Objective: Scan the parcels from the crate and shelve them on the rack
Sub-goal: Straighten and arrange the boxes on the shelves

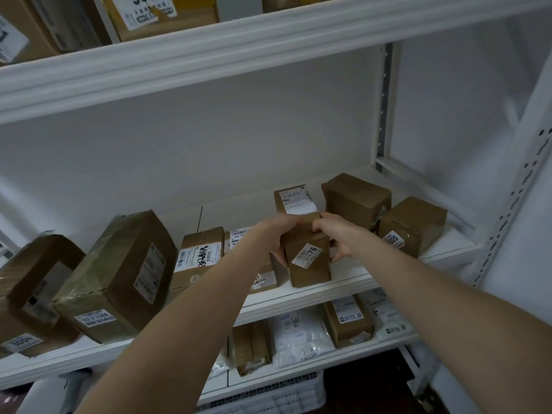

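A small brown cardboard parcel point(309, 265) with a white numbered sticker stands upright at the front of the middle shelf point(343, 279) of the white rack. My left hand point(276, 234) grips its top left edge. My right hand point(334, 234) grips its top right side, fingers curled down behind it. A white plastic crate point(283, 395) shows at the bottom, under the lowest shelf.
Several brown boxes line the same shelf: large ones at the left point(119, 276), a labelled one point(198, 255) beside my left arm, others at the right point(412, 225) and behind point(357, 198). Parcels and white bags point(301, 336) fill the shelf below. The rack's perforated upright point(513, 204) stands right.
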A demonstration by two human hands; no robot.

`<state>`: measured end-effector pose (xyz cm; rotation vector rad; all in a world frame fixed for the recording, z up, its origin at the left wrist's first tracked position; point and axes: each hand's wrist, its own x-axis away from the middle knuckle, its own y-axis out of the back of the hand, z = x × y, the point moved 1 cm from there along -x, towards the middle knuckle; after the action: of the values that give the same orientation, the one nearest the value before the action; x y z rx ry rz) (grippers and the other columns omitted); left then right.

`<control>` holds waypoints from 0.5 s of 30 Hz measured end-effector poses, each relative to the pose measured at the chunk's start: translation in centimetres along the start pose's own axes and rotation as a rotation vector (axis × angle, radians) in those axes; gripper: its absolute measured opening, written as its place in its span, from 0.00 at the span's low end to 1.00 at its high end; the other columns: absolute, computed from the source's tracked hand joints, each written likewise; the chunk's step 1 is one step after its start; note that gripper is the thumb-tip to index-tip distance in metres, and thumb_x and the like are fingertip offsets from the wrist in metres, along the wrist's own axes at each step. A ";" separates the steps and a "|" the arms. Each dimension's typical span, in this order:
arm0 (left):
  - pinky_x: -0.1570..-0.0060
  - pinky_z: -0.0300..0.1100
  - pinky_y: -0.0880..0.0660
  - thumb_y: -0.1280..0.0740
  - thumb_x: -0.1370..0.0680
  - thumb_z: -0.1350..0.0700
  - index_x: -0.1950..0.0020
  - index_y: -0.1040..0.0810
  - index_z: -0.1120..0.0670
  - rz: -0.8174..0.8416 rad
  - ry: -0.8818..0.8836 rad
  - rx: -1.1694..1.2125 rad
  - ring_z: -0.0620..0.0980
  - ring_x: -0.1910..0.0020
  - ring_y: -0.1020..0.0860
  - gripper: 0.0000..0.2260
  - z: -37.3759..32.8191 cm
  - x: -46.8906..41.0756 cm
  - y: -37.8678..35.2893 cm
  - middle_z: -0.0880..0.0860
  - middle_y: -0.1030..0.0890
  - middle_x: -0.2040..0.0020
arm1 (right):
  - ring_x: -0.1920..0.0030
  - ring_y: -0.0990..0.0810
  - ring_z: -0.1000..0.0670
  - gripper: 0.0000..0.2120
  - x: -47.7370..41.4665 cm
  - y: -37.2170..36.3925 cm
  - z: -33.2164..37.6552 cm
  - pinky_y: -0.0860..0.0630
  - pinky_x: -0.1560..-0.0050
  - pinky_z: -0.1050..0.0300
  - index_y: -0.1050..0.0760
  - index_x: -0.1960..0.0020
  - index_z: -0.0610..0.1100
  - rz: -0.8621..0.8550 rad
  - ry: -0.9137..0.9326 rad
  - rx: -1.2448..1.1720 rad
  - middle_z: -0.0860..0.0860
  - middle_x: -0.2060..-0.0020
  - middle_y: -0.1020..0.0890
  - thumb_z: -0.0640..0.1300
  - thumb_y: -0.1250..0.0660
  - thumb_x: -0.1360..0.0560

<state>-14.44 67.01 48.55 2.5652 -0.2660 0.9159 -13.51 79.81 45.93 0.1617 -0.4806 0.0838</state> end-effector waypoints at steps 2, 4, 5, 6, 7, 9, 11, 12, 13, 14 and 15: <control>0.40 0.68 0.30 0.32 0.23 0.53 0.50 0.28 0.58 0.009 0.024 -0.018 0.63 0.43 0.24 0.10 0.0 0.3 0.1 0.61 0.22 0.52 | 0.51 0.25 0.44 0.15 -0.1 -0.3 -0.1 0.25 0.51 0.39 0.29 0.37 0.48 0.001 -0.008 0.032 0.43 0.48 0.23 0.38 0.42 0.22; 0.40 0.68 0.31 0.32 0.23 0.52 0.45 0.29 0.59 0.003 0.036 -0.025 0.65 0.40 0.26 0.13 0.0 0.3 0.1 0.62 0.23 0.51 | 0.50 0.24 0.44 0.14 0.0 -0.6 0.1 0.26 0.49 0.39 0.29 0.37 0.47 -0.008 -0.013 0.067 0.43 0.47 0.22 0.39 0.41 0.22; 0.39 0.68 0.31 0.32 0.23 0.52 0.42 0.31 0.58 -0.007 0.039 -0.025 0.65 0.39 0.26 0.15 -0.1 0.4 0.0 0.62 0.23 0.50 | 0.48 0.24 0.43 0.14 0.2 -0.7 0.2 0.27 0.49 0.41 0.28 0.36 0.46 -0.013 -0.009 0.089 0.44 0.46 0.22 0.40 0.40 0.21; 0.39 0.68 0.32 0.33 0.23 0.51 0.40 0.32 0.58 -0.029 0.033 -0.032 0.65 0.39 0.27 0.17 -0.2 0.4 -0.1 0.62 0.24 0.48 | 0.45 0.24 0.43 0.14 0.2 -0.7 0.4 0.28 0.48 0.42 0.28 0.36 0.46 -0.020 0.003 0.118 0.44 0.43 0.22 0.42 0.39 0.21; 0.38 0.65 0.31 0.33 0.23 0.50 0.38 0.32 0.58 -0.065 0.013 -0.055 0.64 0.39 0.26 0.18 -0.4 0.6 -0.2 0.61 0.24 0.46 | 0.41 0.25 0.42 0.14 0.3 -0.7 0.7 0.30 0.45 0.43 0.28 0.35 0.46 -0.032 0.020 0.148 0.44 0.40 0.22 0.44 0.39 0.20; 0.38 0.53 0.31 0.35 0.22 0.51 0.33 0.32 0.58 -0.186 -0.111 -0.139 0.59 0.37 0.27 0.20 -1.0 0.0 -0.3 0.58 0.25 0.39 | 0.34 0.29 0.42 0.19 0.3 -0.5 1.1 0.31 0.39 0.45 0.32 0.30 0.45 -0.076 0.076 0.173 0.45 0.33 0.27 0.47 0.39 0.19; 0.39 0.46 0.32 0.34 0.22 0.53 0.30 0.32 0.58 -0.315 -0.272 -0.194 0.57 0.34 0.30 0.22 -2.0 -0.5 -0.5 0.55 0.28 0.34 | 0.30 0.32 0.42 0.26 0.1 0.0 1.4 0.31 0.37 0.49 0.37 0.26 0.43 -0.148 0.156 0.156 0.44 0.30 0.30 0.47 0.35 0.21; 0.37 0.47 0.31 0.34 0.23 0.53 0.30 0.33 0.58 -0.368 -0.335 -0.214 0.58 0.33 0.30 0.23 -2.5 -0.7 -0.7 0.56 0.29 0.32 | 0.30 0.32 0.42 0.29 -0.1 0.5 1.4 0.31 0.37 0.50 0.39 0.25 0.42 -0.191 0.195 0.150 0.44 0.29 0.31 0.47 0.33 0.22; 0.36 0.49 0.30 0.33 0.23 0.53 0.29 0.34 0.59 -0.412 -0.387 -0.230 0.59 0.33 0.31 0.25 -3.1 -0.7 -1.0 0.58 0.30 0.31 | 0.30 0.32 0.42 0.31 0.0 1.0 1.4 0.31 0.36 0.50 0.39 0.24 0.42 -0.231 0.230 0.156 0.44 0.28 0.31 0.46 0.31 0.23; 0.35 0.50 0.30 0.33 0.24 0.53 0.28 0.36 0.60 -0.445 -0.431 -0.244 0.60 0.33 0.31 0.27 -3.7 -0.6 -1.4 0.60 0.31 0.30 | 0.30 0.32 0.42 0.31 0.1 1.7 1.4 0.31 0.35 0.51 0.39 0.24 0.42 -0.270 0.258 0.169 0.44 0.28 0.31 0.46 0.31 0.23; 0.36 0.50 0.30 0.33 0.23 0.53 0.27 0.37 0.60 -0.461 -0.477 -0.257 0.60 0.33 0.31 0.28 -4.4 -0.3 -2.0 0.61 0.33 0.29 | 0.30 0.31 0.43 0.30 0.3 2.4 1.4 0.32 0.35 0.52 0.38 0.25 0.42 -0.310 0.281 0.185 0.44 0.28 0.31 0.46 0.31 0.23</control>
<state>-16.53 70.70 50.80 2.4118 0.0770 0.0914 -14.13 81.98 47.61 0.3978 -0.1627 -0.1519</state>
